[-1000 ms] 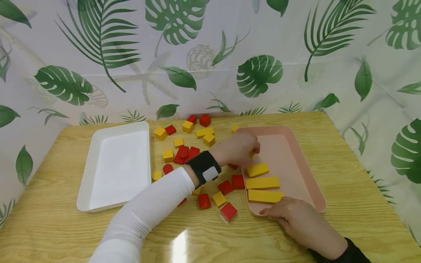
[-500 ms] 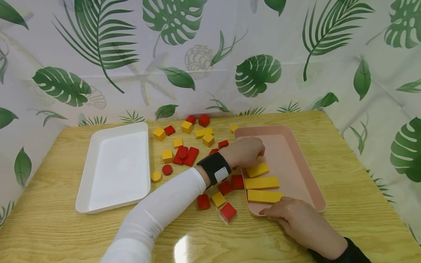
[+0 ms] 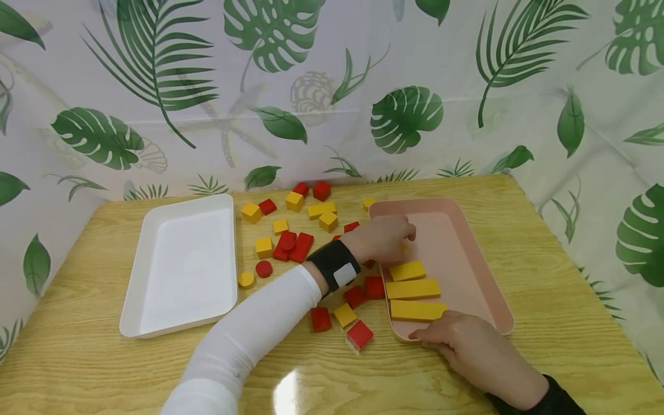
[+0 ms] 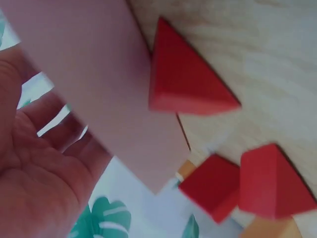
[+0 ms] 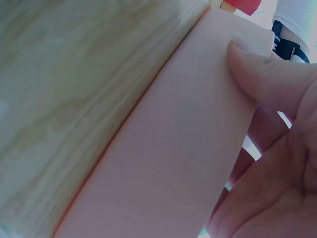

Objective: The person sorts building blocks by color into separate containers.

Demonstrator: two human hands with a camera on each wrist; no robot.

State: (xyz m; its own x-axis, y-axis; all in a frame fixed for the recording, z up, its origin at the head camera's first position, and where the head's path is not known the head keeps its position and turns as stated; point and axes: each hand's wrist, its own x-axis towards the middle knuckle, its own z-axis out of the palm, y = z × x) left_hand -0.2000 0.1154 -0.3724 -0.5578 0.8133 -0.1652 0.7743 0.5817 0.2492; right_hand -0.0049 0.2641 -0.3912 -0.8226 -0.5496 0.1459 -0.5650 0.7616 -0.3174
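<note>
My left hand (image 3: 386, 237) reaches over the left wall of the pink tray (image 3: 469, 259), its fingers inside and curled down at a yellow block (image 3: 404, 248), mostly hidden beneath them. Nearer to me in the tray lie a shorter yellow block (image 3: 407, 270) and two long yellow blocks (image 3: 413, 289), side by side. The left wrist view shows the left fingers behind the tray wall (image 4: 99, 89); the block is hidden there. My right hand (image 3: 467, 346) grips the tray's near rim, thumb (image 5: 257, 74) against the outside of the wall and fingers behind it.
A white tray (image 3: 187, 265) stands on the left. Between the trays lie several loose red and yellow blocks, among them a red disc (image 3: 264, 268), a yellow cube (image 3: 263, 247) and a red block (image 3: 359, 335). A leaf-printed cloth (image 3: 342, 132) hangs behind the table.
My left hand moved right over the tray with the yellow block, then slightly back left. The shorter yellow block shifted a little toward me. The right hand keeps its hold on the rim.
</note>
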